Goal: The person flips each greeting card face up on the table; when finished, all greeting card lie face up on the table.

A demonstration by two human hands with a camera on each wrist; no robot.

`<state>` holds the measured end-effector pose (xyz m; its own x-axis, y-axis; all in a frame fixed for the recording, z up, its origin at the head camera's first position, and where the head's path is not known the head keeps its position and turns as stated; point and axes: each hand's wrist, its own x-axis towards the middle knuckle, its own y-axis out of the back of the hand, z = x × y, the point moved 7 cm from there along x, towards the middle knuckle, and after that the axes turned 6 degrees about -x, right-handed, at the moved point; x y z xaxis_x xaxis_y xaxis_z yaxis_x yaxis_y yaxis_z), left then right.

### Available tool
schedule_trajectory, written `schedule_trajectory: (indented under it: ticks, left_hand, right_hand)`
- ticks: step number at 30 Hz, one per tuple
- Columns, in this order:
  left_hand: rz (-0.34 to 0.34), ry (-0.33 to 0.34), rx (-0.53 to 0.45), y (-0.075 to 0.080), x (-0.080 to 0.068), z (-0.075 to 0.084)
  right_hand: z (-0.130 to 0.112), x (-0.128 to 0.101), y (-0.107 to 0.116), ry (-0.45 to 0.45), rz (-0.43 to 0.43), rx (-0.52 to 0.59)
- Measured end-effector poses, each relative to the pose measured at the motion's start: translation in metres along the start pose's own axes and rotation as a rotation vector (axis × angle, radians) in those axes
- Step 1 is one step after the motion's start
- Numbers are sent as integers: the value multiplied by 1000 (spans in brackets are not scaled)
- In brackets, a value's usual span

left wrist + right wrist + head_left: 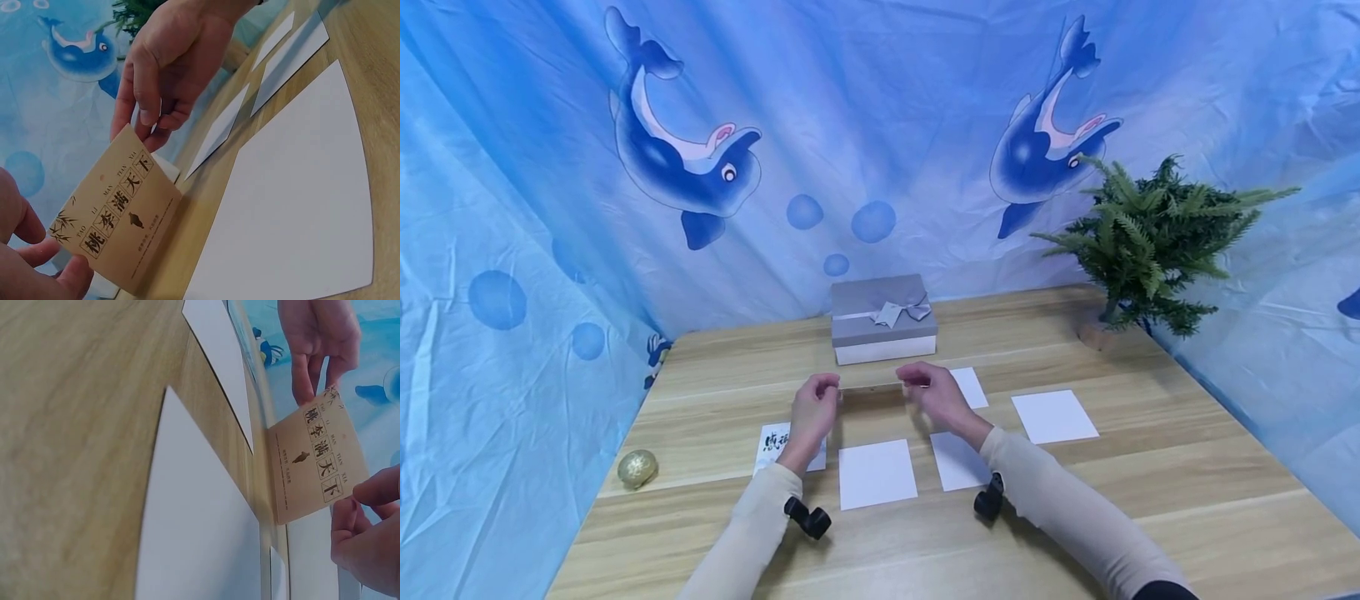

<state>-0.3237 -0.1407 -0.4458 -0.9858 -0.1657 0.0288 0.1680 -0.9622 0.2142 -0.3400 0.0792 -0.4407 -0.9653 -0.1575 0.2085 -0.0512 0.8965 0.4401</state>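
Observation:
A tan card point(124, 209) with black Chinese characters and printed bamboo leaves stands upright between both hands. My left hand point(815, 412) pinches its upper left corner with thumb and fingers. At the opposite upper corner, my right hand point(936, 396) pinches it the same way. The card's thin top edge shows as a pale line in the head view. Below the hands lies a plain white card point(877, 474); another white card point(958, 461) is partly behind the right forearm. Beside the left wrist lies a white card with black brush lettering point(771, 443), partly covered by that hand.
A grey-lidded gift box point(883, 321) with a bow stands at the back of the wooden table point(1210, 467). More white cards point(1055, 417) lie on the right. A gold ball point(637, 469) sits at the left edge, a small fir tree point(1157, 242) at the back right.

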Motion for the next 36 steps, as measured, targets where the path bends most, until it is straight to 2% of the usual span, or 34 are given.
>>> schedule_trajectory:
  ticks: [6, 13, 21, 31, 36]
  left_hand:
    - [1, -2, -10, 0, -1, 1]
    - [37, -1, -15, 2, -3, 1]
    - [47, -2, -26, 3, -3, -1]
    - [-10, 14, 25, 1, -9, -14]
    - [-5, -19, 16, 4, -13, -14]
  right_hand:
    - [-2, 0, 3, 14, 31, -3]
    - [0, 1, 4, -15, 68, 8]
    - [2, 1, 3, -28, 90, -44]
    - [9, 2, 1, -37, 82, -47]
    - [7, 2, 3, -19, 111, -51]
